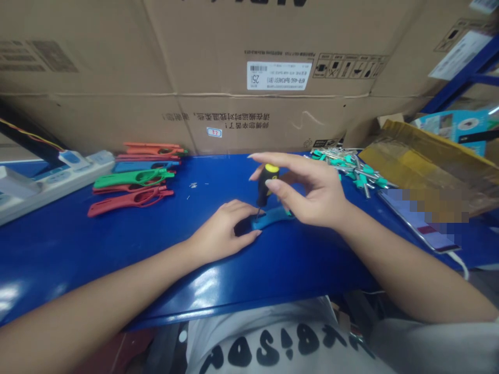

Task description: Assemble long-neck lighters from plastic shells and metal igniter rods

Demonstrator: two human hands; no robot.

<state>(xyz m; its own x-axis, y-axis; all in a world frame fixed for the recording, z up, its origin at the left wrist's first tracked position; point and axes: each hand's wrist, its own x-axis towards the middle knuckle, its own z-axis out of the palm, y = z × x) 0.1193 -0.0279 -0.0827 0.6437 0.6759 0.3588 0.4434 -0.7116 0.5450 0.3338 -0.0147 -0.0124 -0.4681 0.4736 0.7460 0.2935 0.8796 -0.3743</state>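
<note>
On the big blue table (304,270), the right hand (317,197) grips a screwdriver (264,192), while the left hand (218,234) pinches a blue plastic piece (271,217) under its tip. It looks like screw-turning, which needs a steady piece and a straight screwdriver.

Yellow-capped black screwdriver (264,188)

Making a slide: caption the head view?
Left hand steadying a blue piece under a screwdriver in the right hand.
</note>
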